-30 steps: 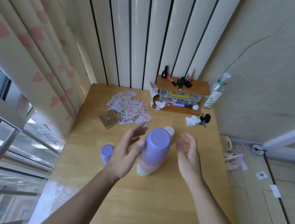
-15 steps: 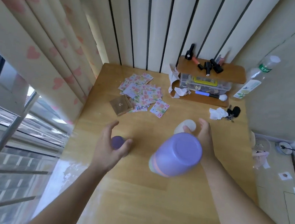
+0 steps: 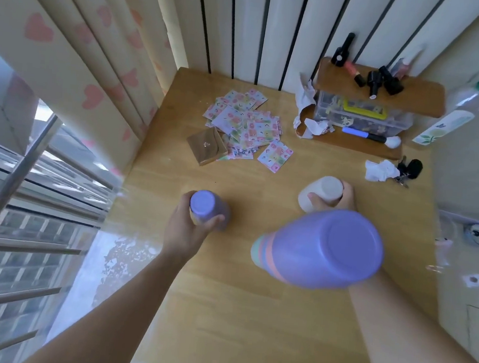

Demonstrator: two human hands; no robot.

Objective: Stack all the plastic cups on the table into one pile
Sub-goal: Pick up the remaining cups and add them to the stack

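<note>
A pile of upside-down plastic cups (image 3: 319, 247), purple on top with orange and green rims showing below, stands on the wooden table (image 3: 221, 310) near me and hides part of my right forearm. Left of it, my left hand (image 3: 187, 229) is wrapped around a single upside-down purple cup (image 3: 205, 207) that rests on the table. Behind the pile, my right hand (image 3: 338, 201) grips an upside-down white cup (image 3: 323, 191), also on the table.
Loose floral cards (image 3: 249, 124) and a brown packet (image 3: 206, 146) lie at the back. A wooden shelf (image 3: 379, 89) with small bottles and a clear box, a crumpled tissue (image 3: 378, 170), keys and a plastic bottle (image 3: 458, 113) occupy the back right. A curtain and window border the left edge.
Both hands left the pile. My left hand went left and closed on the purple cup; my right hand reached behind the pile and closed on the white cup. My view moved closer.
</note>
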